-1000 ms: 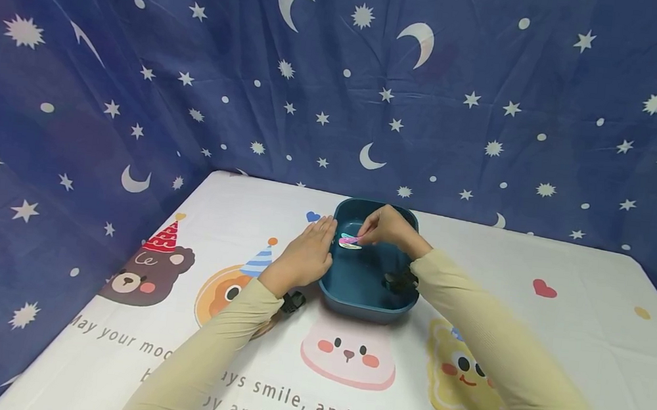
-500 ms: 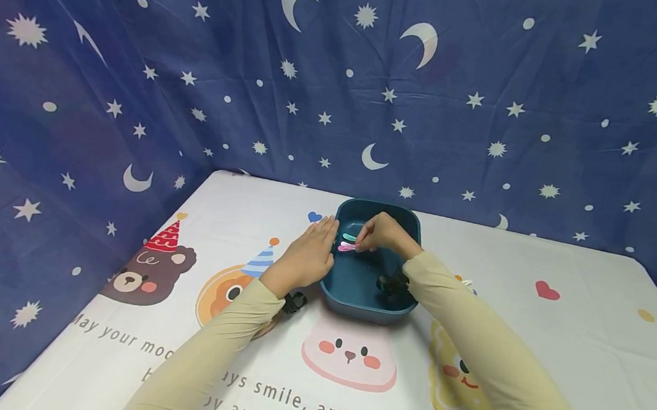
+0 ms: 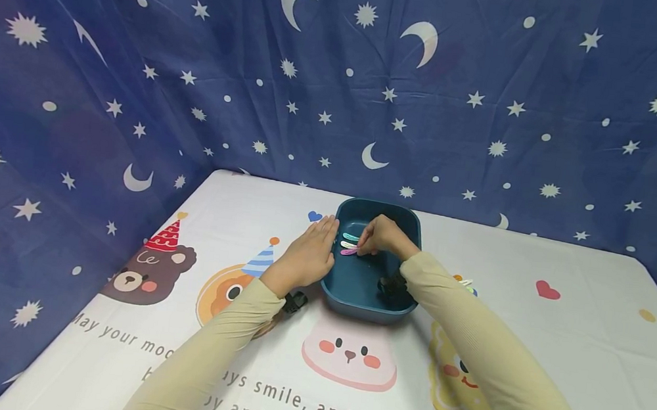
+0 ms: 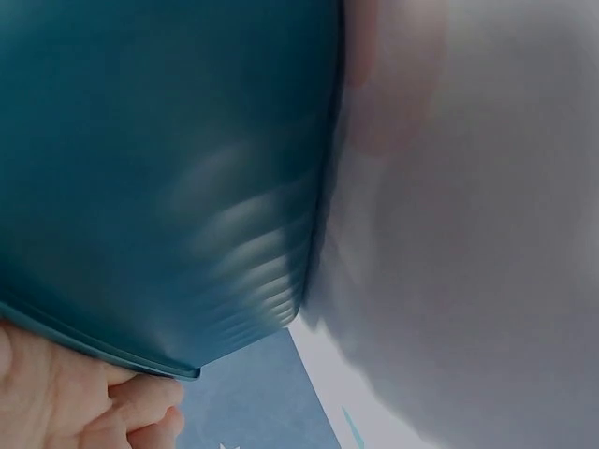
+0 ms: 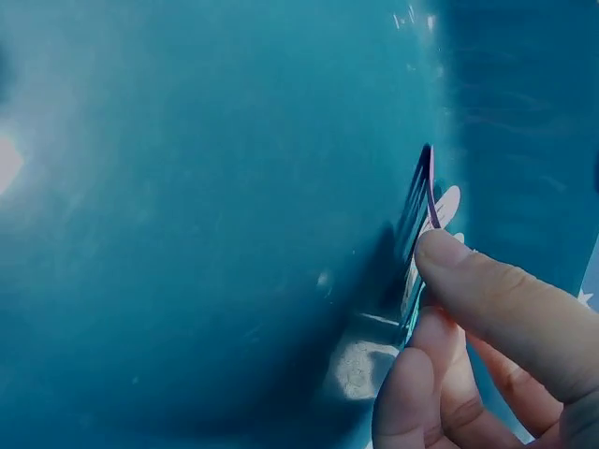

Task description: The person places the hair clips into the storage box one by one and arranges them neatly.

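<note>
My left hand (image 3: 305, 259) rests with straight fingers along the left rim of a dark teal plastic bin (image 3: 354, 312). In the left wrist view its fingers (image 4: 75, 398) touch the rim of that bin. Inside the bin, my right hand (image 3: 382, 234) pinches a pink hair clip (image 3: 348, 252) between thumb and fingertips. Just beyond the pink clip lies a white hair clip (image 3: 348, 244), and past that a teal hair clip (image 3: 350, 237). The right wrist view has the purple-pink clip (image 5: 431, 182) edge-on at the thumb tip, its far end partly covered by the fingers.
Beyond my right forearm, several light-coloured clips (image 3: 466, 284) lie on the white printed tablecloth (image 3: 577, 334), partly hidden by the sleeve. A black wrist-camera mount (image 3: 393, 285) hangs under the right wrist, inside the bin. Blue star-patterned cloth (image 3: 459, 145) closes off the back and left.
My right hand has moved the pink clip toward the near side, from over the other clips to beside the white one, which shows again. The left hand stays on the rim.
</note>
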The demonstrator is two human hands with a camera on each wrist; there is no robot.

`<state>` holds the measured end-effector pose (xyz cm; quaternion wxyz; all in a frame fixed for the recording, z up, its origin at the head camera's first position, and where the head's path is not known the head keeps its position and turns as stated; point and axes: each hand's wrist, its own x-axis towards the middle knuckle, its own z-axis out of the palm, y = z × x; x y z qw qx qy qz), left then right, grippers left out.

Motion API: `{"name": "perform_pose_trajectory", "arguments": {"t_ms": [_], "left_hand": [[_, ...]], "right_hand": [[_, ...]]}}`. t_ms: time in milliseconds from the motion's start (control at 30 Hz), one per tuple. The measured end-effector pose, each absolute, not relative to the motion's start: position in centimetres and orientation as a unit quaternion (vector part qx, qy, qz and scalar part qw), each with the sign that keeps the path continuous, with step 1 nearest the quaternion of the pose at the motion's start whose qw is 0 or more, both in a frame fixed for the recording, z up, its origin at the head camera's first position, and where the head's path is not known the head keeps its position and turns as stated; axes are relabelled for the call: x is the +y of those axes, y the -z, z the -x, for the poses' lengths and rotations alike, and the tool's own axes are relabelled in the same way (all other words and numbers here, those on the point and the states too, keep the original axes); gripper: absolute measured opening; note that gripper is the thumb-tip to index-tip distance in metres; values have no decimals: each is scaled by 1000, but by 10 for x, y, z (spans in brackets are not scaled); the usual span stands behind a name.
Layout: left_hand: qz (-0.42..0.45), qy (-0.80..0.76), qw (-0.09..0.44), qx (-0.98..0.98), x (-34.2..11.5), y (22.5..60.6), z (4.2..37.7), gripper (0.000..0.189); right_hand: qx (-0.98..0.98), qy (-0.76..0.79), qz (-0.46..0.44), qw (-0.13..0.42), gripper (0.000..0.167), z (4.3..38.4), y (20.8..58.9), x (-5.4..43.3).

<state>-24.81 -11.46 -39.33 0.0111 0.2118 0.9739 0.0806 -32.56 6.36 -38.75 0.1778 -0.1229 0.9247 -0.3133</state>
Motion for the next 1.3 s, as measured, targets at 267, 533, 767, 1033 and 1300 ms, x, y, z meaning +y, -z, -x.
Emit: {"name": "perform_pose_trajectory", "arguments": {"t_ms": [267,533,767,1033,1300], "left_hand": [[-213,-75,8,974,-114,393,248,62],[-213,-68,12,975,-114,392,248,62],[-212,-69,10,975,-114,392,250,62],[-210,-74,14,975,-114,392,249,63],[-206,-79,13,975,-113,392,248,62]], "right_hand": [[921,309,112,208,8,324,386,64],[903,333,98,252,15,323,379,70],[894,350,99,261,19,326,376,76],[884,363,111,272,24,329,371,83],[874,380,143,266,33,325,355,96]]}}
